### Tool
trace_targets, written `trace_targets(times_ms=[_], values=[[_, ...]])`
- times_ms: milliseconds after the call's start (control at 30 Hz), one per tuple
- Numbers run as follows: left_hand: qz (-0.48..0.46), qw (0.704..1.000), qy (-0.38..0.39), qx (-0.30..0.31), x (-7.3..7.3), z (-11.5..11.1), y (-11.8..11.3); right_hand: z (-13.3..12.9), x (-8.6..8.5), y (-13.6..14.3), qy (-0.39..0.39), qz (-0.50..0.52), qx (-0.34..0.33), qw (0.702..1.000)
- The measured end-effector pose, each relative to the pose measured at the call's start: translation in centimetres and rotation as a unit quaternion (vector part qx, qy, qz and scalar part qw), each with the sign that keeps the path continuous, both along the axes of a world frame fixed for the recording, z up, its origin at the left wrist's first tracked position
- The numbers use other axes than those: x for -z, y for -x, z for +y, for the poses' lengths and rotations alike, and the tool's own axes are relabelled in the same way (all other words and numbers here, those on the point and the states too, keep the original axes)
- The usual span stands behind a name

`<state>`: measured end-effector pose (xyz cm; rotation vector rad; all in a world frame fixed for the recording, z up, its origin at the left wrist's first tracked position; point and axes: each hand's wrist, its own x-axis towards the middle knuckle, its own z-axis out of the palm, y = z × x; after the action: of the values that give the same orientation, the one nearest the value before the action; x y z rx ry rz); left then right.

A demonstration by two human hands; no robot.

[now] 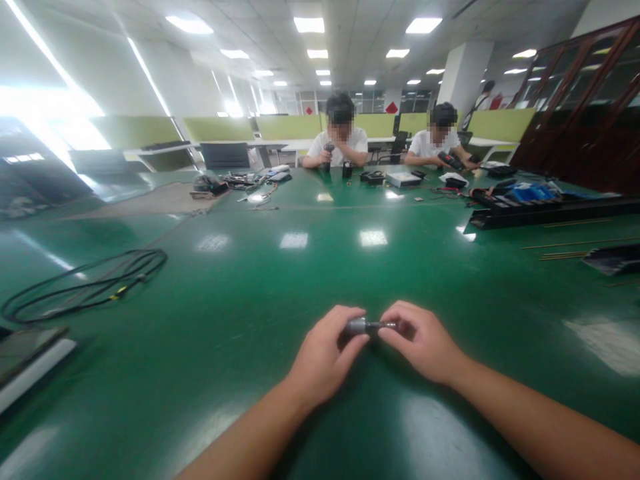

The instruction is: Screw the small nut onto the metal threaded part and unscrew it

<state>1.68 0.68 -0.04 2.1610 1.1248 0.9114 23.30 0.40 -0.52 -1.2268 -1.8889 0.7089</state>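
Note:
My left hand (327, 350) is closed round the thick grey cylinder (356, 325) of a small metal tool, thumb below and fingers above. From that cylinder a thin dark shaft (373, 326) points right and ends in a shinier tip. My right hand (425, 343) pinches this tip between thumb and fingers, partly covering it. The tool lies level between both hands, low above the green table (240, 287); its exact kind is too small to tell.
A coiled black cable (85, 283) and a flat device (33, 360) lie at left. Two people sit across, one holding a power drill (451, 160). Tools and parts (405, 179) line the far side. A black channel (545, 210) and thin brass-coloured rods (565, 255) lie right.

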Motion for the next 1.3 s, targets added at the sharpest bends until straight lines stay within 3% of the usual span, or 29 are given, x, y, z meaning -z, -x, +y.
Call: trace_targets(times_ms=[1067,1167,1300], values=[[-0.041,0.998,0.028,-0.036,-0.6,0.0,0.0,0.3,0.3,-0.5,-0.001,0.027,0.033,0.999],[-0.057,0.995,0.044,-0.064,-0.6,0.3,0.1,0.4,0.6,-0.5,-0.004,0.048,0.040,0.998],[-0.142,0.973,0.127,-0.130,0.0,1.3,0.6,0.4,1.0,-0.6,0.016,0.076,0.038,0.996]])
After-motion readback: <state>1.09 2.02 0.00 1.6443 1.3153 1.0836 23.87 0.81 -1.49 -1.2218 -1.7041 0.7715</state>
